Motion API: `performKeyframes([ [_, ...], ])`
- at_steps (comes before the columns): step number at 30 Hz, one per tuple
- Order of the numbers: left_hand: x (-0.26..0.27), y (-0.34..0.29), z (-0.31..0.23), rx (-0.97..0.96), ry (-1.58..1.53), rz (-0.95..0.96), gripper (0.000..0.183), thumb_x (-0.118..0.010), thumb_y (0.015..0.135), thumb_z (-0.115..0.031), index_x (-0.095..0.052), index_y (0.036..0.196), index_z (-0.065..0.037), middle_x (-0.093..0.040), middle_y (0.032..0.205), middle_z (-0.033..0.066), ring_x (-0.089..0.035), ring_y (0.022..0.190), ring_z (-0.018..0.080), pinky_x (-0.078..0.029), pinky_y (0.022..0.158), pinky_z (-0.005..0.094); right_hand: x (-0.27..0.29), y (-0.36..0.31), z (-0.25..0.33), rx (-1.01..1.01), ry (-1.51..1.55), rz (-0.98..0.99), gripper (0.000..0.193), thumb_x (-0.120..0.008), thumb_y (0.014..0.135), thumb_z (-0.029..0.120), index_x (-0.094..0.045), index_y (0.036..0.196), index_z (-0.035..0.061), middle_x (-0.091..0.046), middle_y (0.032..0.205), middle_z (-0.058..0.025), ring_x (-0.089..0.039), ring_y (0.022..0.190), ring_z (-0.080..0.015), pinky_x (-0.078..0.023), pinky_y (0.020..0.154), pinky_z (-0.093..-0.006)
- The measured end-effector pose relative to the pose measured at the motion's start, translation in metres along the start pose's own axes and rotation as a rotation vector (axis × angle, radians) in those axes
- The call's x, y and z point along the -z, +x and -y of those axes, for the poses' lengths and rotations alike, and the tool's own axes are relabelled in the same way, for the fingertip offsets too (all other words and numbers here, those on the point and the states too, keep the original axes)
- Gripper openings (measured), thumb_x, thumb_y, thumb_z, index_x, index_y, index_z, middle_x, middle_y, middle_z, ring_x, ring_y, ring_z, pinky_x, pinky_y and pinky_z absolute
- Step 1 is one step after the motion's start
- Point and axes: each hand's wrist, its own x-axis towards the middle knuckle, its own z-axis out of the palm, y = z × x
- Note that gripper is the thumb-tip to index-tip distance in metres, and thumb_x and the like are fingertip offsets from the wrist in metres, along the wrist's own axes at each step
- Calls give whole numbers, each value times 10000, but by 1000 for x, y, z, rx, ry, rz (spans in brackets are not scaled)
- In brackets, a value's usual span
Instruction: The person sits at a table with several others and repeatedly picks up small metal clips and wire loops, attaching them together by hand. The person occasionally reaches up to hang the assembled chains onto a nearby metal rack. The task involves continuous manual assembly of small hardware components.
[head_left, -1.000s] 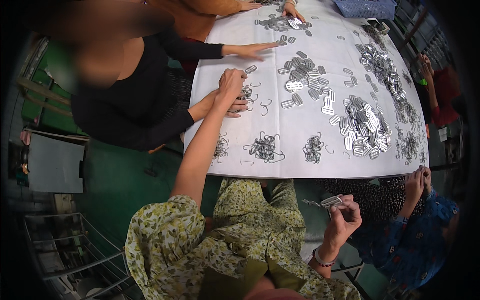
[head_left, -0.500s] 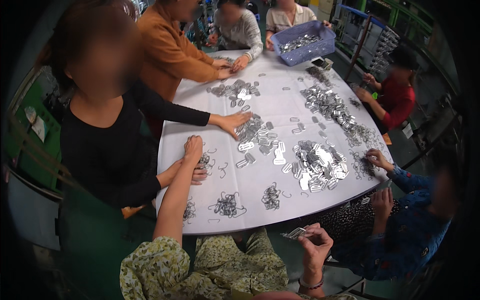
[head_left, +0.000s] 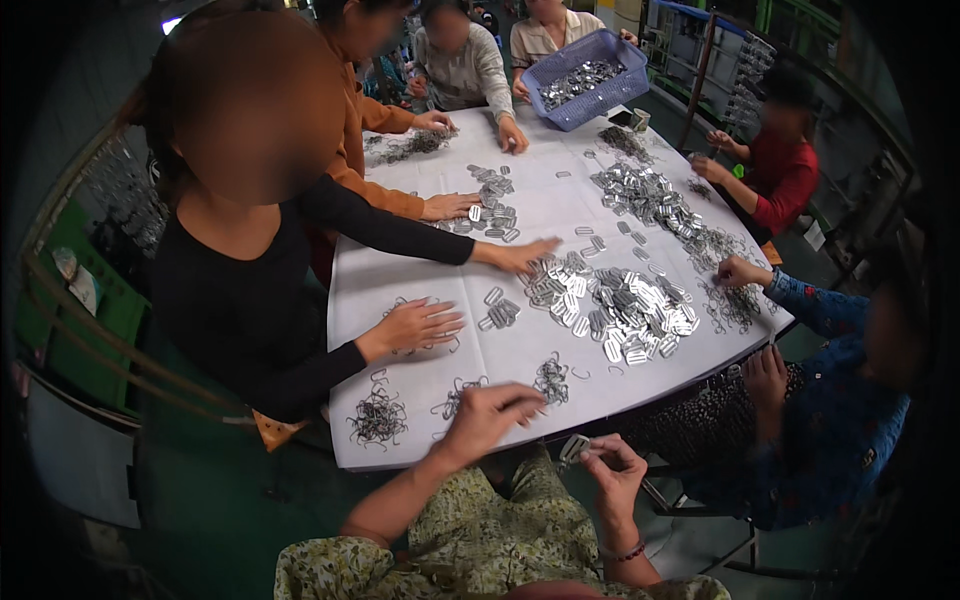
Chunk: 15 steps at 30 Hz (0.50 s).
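Note:
My right hand (head_left: 615,475) pinches a small slotted metal buckle (head_left: 575,449) between thumb and fingers, held in front of my lap just off the table's near edge. My left hand (head_left: 490,418) hovers over that edge, beside the buckle. Its fingers are bent together, and whatever is at their tips is too small to make out. Under and behind the left hand lies a partly hidden pile of thin wire hooks (head_left: 455,395). Another hook pile (head_left: 551,380) is just beyond its fingertips, and a third pile (head_left: 378,418) sits at the near left corner.
Slotted metal buckles (head_left: 640,310) are heaped mid-table on the white cover (head_left: 400,270). A person in black (head_left: 240,300) reaches across from the left. At the right, a person in a blue sleeve (head_left: 815,300) handles hooks. Someone at the far side tilts a blue basket (head_left: 600,105) of metal parts.
My left hand has come back from the hooks at the left toward my right hand. The person in black has pushed buckles rightward toward the big heap. My right hand still holds the buckle.

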Motion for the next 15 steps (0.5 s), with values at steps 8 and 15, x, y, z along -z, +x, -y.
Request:
performKeyframes([
  [8, -46, -34, -14, -404, 234, -49, 158, -736, 672, -23, -628, 787, -8, -606, 944, 79, -577, 892, 226, -478, 732, 313, -14, -6, 4, 222, 5, -83, 161, -640, 737, -109, -593, 875, -42, -535, 847, -45, -508, 778, -103, -408, 710, -212],
  [15, -49, -36, -4, -325, 83, -72, 151, -704, 706, -10, -596, 812, 1, -623, 894, 98, -599, 808, 222, -488, 669, 312, -20, -10, 2, 425, -248, 36, 223, -671, 706, -102, -626, 911, -27, -612, 820, -80, -525, 780, -157, -429, 704, -257],
])
